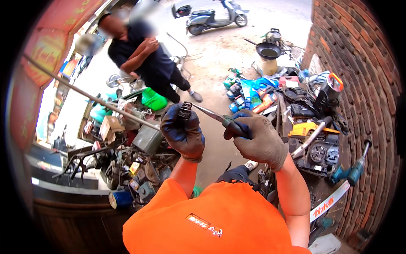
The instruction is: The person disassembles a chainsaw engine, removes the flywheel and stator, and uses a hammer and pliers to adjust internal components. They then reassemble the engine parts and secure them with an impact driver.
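In the middle of the view my gloved left hand point(182, 137) has its fingers closed round a small dark coiled spring point(185, 111), held upright. My gloved right hand point(260, 139) grips needle-nose pliers point(218, 115) by their dark handles, with the jaws pointing left toward the top of the spring. The pliers' tips are at or just beside the coils; whether they touch is hard to tell.
Another person point(148, 67) stands ahead on the left. Tool piles flank me: a green basin point(152, 98) and boxes point(111, 126) left; a yellow saw point(306, 129) and drill point(356, 171) right, beside a brick wall point(359, 84). A pole point(84, 92) crosses the left side; a scooter point(209, 19) stands outside.
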`<state>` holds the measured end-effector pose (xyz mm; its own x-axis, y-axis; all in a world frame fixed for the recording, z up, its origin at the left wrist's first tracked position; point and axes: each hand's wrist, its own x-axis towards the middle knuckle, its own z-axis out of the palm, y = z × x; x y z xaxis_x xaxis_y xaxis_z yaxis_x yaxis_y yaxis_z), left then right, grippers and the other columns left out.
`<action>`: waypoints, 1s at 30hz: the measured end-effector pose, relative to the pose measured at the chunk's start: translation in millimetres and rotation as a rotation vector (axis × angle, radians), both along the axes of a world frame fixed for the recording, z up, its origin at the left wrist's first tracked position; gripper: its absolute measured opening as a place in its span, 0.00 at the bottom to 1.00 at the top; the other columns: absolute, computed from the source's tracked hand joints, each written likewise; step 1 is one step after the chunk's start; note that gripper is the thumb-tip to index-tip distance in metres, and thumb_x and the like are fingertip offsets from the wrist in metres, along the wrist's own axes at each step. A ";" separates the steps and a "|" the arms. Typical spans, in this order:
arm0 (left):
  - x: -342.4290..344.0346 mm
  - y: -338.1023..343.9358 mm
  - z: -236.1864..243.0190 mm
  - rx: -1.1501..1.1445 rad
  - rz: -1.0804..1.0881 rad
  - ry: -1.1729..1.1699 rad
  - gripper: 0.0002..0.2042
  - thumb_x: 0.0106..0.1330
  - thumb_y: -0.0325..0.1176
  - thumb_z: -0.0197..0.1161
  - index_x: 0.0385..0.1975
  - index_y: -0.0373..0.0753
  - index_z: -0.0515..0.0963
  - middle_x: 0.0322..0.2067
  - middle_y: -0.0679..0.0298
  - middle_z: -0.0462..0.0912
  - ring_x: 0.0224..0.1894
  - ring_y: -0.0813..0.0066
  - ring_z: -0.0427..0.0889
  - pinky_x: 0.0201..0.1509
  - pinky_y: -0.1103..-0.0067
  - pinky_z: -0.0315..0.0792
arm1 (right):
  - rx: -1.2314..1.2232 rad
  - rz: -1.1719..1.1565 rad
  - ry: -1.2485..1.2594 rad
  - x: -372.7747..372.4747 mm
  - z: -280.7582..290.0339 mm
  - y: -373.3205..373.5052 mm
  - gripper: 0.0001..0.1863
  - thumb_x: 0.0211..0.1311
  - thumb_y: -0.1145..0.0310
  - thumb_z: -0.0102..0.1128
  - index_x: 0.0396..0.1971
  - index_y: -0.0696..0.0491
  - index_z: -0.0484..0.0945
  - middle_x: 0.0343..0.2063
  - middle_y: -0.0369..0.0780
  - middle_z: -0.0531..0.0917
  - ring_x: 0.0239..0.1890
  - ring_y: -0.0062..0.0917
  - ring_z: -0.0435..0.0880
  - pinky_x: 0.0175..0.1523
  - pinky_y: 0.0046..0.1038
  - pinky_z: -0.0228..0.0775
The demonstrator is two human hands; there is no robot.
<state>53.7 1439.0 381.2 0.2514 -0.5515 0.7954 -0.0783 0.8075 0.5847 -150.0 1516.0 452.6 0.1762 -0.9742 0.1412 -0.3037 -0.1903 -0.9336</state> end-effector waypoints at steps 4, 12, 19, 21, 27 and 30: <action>21.7 7.0 5.8 0.008 0.117 0.023 0.17 0.66 0.20 0.63 0.54 0.31 0.70 0.46 0.60 0.74 0.46 0.75 0.78 0.56 0.76 0.75 | -0.041 0.086 -0.064 23.3 -8.6 -14.7 0.11 0.50 0.75 0.56 0.30 0.57 0.86 0.33 0.41 0.79 0.25 0.27 0.81 0.30 0.29 0.75; 37.0 15.0 20.4 -0.078 0.146 -0.024 0.18 0.68 0.23 0.66 0.56 0.31 0.71 0.49 0.58 0.76 0.48 0.71 0.80 0.57 0.73 0.75 | 0.085 0.157 -0.061 45.4 4.3 -16.8 0.11 0.49 0.74 0.57 0.31 0.57 0.87 0.34 0.42 0.81 0.36 0.31 0.82 0.41 0.32 0.76; 37.7 4.3 12.5 -0.023 0.036 0.154 0.18 0.71 0.25 0.65 0.58 0.31 0.70 0.45 0.59 0.81 0.41 0.73 0.82 0.48 0.76 0.78 | -0.094 0.083 0.068 48.6 1.0 -14.5 0.10 0.53 0.74 0.55 0.32 0.54 0.85 0.37 0.46 0.83 0.41 0.42 0.84 0.49 0.39 0.76; 33.4 7.2 19.4 0.013 -0.014 0.229 0.18 0.71 0.24 0.64 0.58 0.31 0.70 0.44 0.59 0.81 0.40 0.73 0.82 0.48 0.76 0.78 | -0.092 0.035 0.116 53.1 5.6 -16.0 0.10 0.53 0.75 0.55 0.31 0.54 0.85 0.38 0.46 0.83 0.45 0.44 0.83 0.52 0.41 0.74; 56.3 -11.4 6.8 -0.222 0.248 -0.175 0.18 0.70 0.19 0.61 0.59 0.35 0.70 0.52 0.55 0.74 0.45 0.69 0.83 0.51 0.73 0.80 | -0.273 -0.021 0.350 48.5 26.4 -18.3 0.10 0.51 0.77 0.57 0.34 0.57 0.83 0.38 0.48 0.83 0.42 0.47 0.82 0.48 0.45 0.74; 70.8 -14.6 0.8 -0.226 0.314 -0.268 0.20 0.69 0.18 0.62 0.59 0.35 0.70 0.54 0.55 0.73 0.46 0.67 0.83 0.52 0.73 0.80 | -0.379 -0.027 0.549 47.8 37.8 -24.3 0.13 0.49 0.76 0.59 0.36 0.57 0.84 0.40 0.49 0.82 0.41 0.49 0.82 0.46 0.47 0.75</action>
<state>124.4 1424.4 382.0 0.1476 -0.2868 0.9466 -0.4638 0.8252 0.3223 -102.2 1491.7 490.4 0.2963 -0.8798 0.3717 -0.7249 -0.4606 -0.5123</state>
